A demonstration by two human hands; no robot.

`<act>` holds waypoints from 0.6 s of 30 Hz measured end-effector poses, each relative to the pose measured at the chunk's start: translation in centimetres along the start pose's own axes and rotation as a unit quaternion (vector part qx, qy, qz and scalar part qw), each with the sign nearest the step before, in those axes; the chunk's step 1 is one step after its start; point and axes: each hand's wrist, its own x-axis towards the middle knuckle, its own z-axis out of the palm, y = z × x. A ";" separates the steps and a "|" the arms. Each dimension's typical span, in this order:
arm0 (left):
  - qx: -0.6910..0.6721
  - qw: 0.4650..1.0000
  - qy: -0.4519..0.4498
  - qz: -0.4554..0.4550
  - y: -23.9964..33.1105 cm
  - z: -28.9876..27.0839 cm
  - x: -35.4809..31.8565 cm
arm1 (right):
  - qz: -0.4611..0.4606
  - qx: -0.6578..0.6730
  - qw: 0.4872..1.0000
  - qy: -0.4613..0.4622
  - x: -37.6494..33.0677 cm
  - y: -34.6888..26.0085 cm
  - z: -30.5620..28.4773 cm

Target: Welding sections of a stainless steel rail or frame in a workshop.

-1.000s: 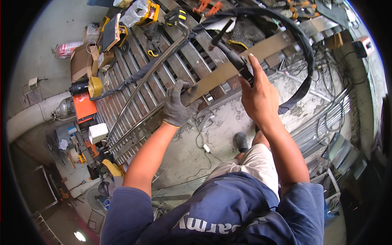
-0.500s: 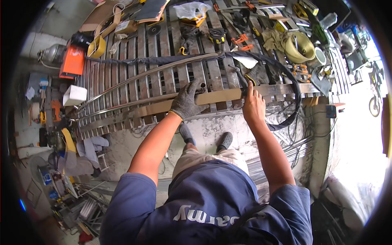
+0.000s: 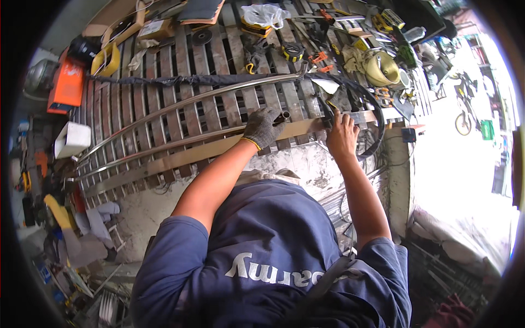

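Note:
My left hand (image 3: 264,128), in a grey knit glove, is closed around a shiny metal tube (image 3: 213,134) near its open right end. The tube lies along the near side of a slatted metal table (image 3: 183,104), behind a flat tan bar (image 3: 298,128) at the table's edge. My bare right hand (image 3: 343,136) is beside the bar's right part, its fingers curled on a slim black welding torch (image 3: 326,111). The fingers partly hide the torch. A black-sleeved cable (image 3: 374,104) loops round to the right of this hand.
A longer bent tube (image 3: 186,104) crosses the table, with the sleeved cable behind it. An orange machine (image 3: 66,87) stands at the left end. Farther back are a tape measure (image 3: 292,51), orange clamps (image 3: 322,63), a cutting disc (image 3: 202,36) and a yellowish bucket (image 3: 381,69).
I have leaned forward, and my torso now hides my feet. My left hand has gone from spread over the tube and bar to closed on the tube. My right index finger has curled.

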 end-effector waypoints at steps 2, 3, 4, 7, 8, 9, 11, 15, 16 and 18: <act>-0.018 0.999 -0.017 0.027 0.7 -0.1 1.0 | -0.013 0.000 1.000 0.019 -1.5 -0.8 -1.2; -0.067 0.997 -0.007 0.049 1.6 -0.5 1.4 | -0.016 0.007 0.999 0.031 -2.4 -1.0 -1.8; -0.067 0.996 0.011 0.061 0.8 -0.2 1.6 | -0.035 0.010 0.996 0.080 -3.0 -1.8 -1.3; -0.049 0.995 -0.060 0.059 -1.2 -0.1 1.7 | -0.016 0.082 0.996 0.011 -3.7 -5.0 -0.3; -0.048 0.995 -0.043 0.081 -1.5 -0.2 1.7 | -0.040 0.127 0.989 0.059 -4.1 -6.0 -0.6; -0.038 0.994 -0.051 0.092 -2.2 0.0 1.7 | -0.043 0.118 0.991 0.040 -4.0 -7.0 -0.7; -0.069 0.987 -0.057 0.136 -2.2 0.2 1.9 | -0.035 0.109 0.991 0.064 -4.2 -8.4 -0.6; -0.061 0.981 -0.058 0.174 -2.2 1.0 2.1 | -0.047 0.126 0.989 0.059 -3.5 -9.5 -1.4; -0.057 0.980 -0.063 0.179 -2.2 1.1 2.3 | -0.048 0.136 0.987 0.066 -3.1 -9.6 -1.3; -0.048 0.979 -0.065 0.188 -2.2 1.0 2.5 | -0.058 0.135 0.987 0.058 -2.3 -9.6 -1.1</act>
